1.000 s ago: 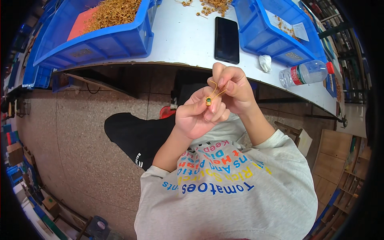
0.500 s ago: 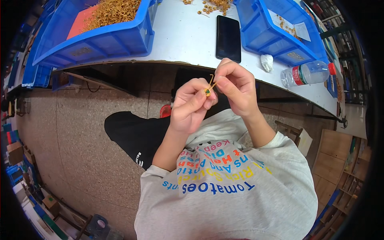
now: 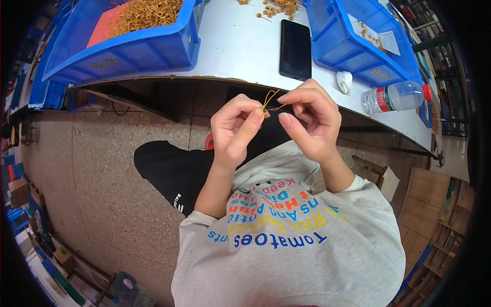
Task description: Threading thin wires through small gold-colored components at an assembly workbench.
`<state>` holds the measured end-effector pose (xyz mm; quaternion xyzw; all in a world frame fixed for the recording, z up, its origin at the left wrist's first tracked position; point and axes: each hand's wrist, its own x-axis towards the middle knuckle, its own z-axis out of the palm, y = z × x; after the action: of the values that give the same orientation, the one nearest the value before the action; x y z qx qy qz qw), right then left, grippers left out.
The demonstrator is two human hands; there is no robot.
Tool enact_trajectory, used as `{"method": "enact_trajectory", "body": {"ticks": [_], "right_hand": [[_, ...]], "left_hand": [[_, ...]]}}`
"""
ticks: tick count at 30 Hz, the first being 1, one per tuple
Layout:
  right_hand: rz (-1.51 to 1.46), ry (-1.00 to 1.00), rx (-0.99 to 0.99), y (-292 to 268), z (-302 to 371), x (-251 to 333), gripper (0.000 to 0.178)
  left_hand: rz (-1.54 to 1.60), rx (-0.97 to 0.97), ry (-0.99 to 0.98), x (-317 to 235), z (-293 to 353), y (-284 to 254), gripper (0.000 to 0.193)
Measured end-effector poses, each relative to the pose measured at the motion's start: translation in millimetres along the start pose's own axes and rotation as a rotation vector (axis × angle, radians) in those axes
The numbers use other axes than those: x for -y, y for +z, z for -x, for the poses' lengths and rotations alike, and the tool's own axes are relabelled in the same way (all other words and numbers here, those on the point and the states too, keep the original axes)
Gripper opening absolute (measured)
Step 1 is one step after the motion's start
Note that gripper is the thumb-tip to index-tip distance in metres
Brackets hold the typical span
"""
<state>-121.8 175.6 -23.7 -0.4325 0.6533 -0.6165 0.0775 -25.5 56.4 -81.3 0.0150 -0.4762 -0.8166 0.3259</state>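
Right hand (image 3: 316, 123) shifted right, fingers parted; left hand (image 3: 235, 132), fingers pinching small coil (image 3: 264, 109), thin golden wires (image 3: 271, 99) splaying upward.

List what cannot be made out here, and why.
Head view:
Wired piece: body mostly covered by left hand.
Right hand: contact with thin strand too fine to tell.
Left blue bin: far end cut off by top edge.
Red object: partly behind left hand and trousers.
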Motion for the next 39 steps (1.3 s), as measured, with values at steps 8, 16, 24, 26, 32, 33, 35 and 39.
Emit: {"method": "enact_trajectory", "body": {"ticks": [8, 16, 24, 26, 32, 33, 35, 39], "right_hand": [[0.11, -0.158, 0.032, -2.6, 3.3, -5.8, 0.019], [-0.018, -0.085, 0.008, -9.9, 2.3, -0.3, 0.014], [-0.099, 0.114, 0.107, -29.5, -24.3, 8.8, 0.012], [-0.064, 0.098, 0.153, -33.6, -25.4, 6.4, 0.011], [0.037, 0.04, 0.302, -36.9, -25.3, 5.2, 0.009], [0.041, 0.037, 0.305, -36.7, -25.5, 6.0, 0.009], [0.044, 0.034, 0.309, -37.3, -26.7, 7.1, 0.008], [0.079, -0.1, 0.387, -43.4, -31.2, 7.0, 0.009]], "left_hand": [[-0.058, 0.01, -0.005, 2.2, 0.0, -0.3, 0.004], [0.025, 0.018, -0.041, 2.6, 1.4, 0.8, 0.004], [0.063, 0.161, -0.039, -1.1, 2.9, 0.7, 0.006], [0.06, 0.169, -0.05, -2.6, 2.5, 1.7, 0.006], [0.038, 0.189, -0.103, -5.2, 2.3, 2.9, 0.006], [0.039, 0.191, -0.114, -5.2, 2.5, 2.7, 0.006], [0.04, 0.191, -0.125, -4.8, 2.5, 2.4, 0.005], [0.032, 0.185, -0.172, -1.9, 2.7, 1.7, 0.006]]}}
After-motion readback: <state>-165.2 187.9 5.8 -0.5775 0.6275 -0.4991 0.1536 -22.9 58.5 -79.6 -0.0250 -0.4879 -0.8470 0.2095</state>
